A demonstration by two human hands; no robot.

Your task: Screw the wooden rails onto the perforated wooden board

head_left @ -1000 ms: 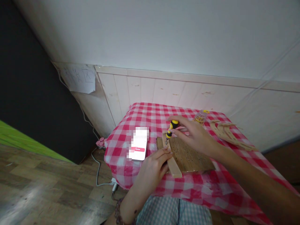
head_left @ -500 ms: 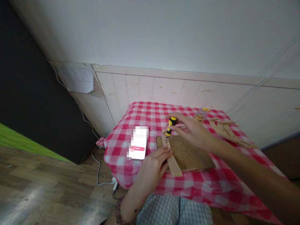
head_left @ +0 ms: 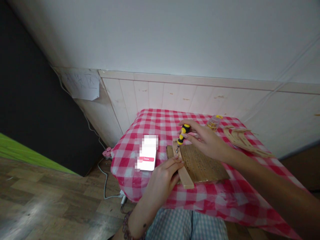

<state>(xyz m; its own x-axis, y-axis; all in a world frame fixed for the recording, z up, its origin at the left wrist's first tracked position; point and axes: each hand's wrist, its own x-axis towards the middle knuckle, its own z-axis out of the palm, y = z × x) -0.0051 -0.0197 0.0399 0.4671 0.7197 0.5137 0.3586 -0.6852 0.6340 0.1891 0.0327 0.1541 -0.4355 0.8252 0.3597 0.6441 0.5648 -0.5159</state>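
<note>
My right hand pinches a small screwdriver with a yellow and black handle between thumb and fingertips. Its tip points down at the end of a pale wooden strip, and I cannot tell whether it touches. That strip lies along the left edge of a brown wooden board with rows of small holes. My left hand lies across the strip's near part, fingers pressing on it and partly hiding it.
A phone with a blurred screen lies left of the board on a red-and-white checked tablecloth. Behind stand a small jar with a yellow lid and curved wooden pieces. White panelling backs the table; a cable runs along the floor.
The screwdriver handle tilts slightly more to the right in my right fingers. My left hand stays on the strip, and the board has not moved.
</note>
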